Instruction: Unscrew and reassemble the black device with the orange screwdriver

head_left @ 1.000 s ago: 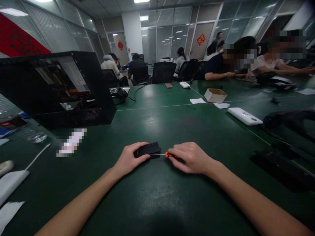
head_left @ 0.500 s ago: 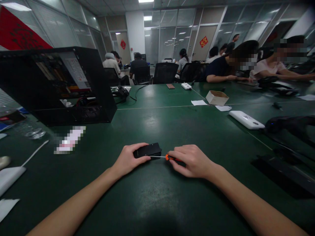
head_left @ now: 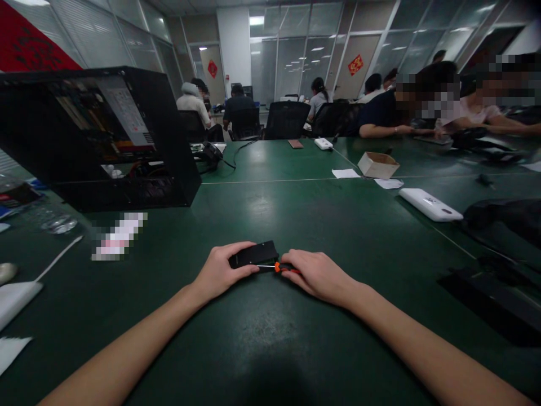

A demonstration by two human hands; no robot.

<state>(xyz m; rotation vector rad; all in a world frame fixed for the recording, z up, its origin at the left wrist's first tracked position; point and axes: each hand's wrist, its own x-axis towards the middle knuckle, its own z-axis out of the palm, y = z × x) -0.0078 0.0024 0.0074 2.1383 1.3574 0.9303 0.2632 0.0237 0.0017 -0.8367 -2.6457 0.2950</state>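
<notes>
Between my hands, low over the green table, is a flat black rectangular case (head_left: 256, 255), tilted slightly. My left hand (head_left: 222, 268) grips its left end, fingers over the far edge and thumb along the near edge. My right hand (head_left: 315, 273) is closed around a screwdriver (head_left: 278, 267) with an orange and black handle. The thin metal shaft points left along the near side of the case, its tip close to my left thumb. Whether the tip is inside the case or only beside it, I cannot tell.
An opened black computer tower (head_left: 169, 141) stands at the left, near a plastic bottle (head_left: 59, 223). To the right lie a white device (head_left: 430, 204), a small open box (head_left: 377, 166) and black equipment (head_left: 494, 304). Other people sit along the far side and at the right.
My right hand and the screwdriver have moved left, toward the case, and less of the shaft shows. My left hand holds the case as before. The view has shifted slightly.
</notes>
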